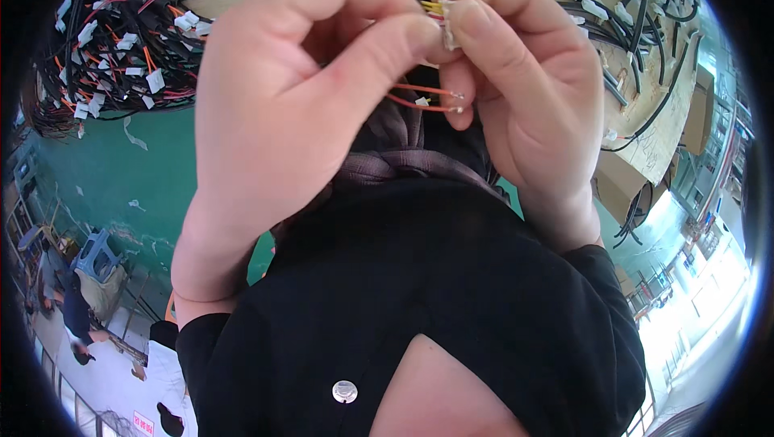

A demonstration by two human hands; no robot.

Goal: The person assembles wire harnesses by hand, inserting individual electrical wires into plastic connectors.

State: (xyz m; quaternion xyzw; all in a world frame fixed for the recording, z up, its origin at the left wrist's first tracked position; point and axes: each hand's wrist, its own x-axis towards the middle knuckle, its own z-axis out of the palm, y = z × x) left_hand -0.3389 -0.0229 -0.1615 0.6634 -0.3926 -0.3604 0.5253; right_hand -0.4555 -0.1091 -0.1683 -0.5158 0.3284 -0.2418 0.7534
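White connector (pixel 449 27) is up between both hands — right hand (pixel 536 74) pinching its body, left hand (pixel 294 86) closed on the yellow wires (pixel 433 8) beside it. Probably light, housing stiff, wires springy. I'd hold the housing — orange wires (pixel 427 91) have tips that could bend.

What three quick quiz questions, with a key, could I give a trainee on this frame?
1. Multiple choice: what colour are the two wires showing between the left hand and the right hand? A) blue B) orange-red C) white
2. True or false: a heap of tagged cables lies at the picture's upper left.
3. Fill in: the right hand's thumb is on a small ____ piece.

Key: 1. B; 2. true; 3. whitish.
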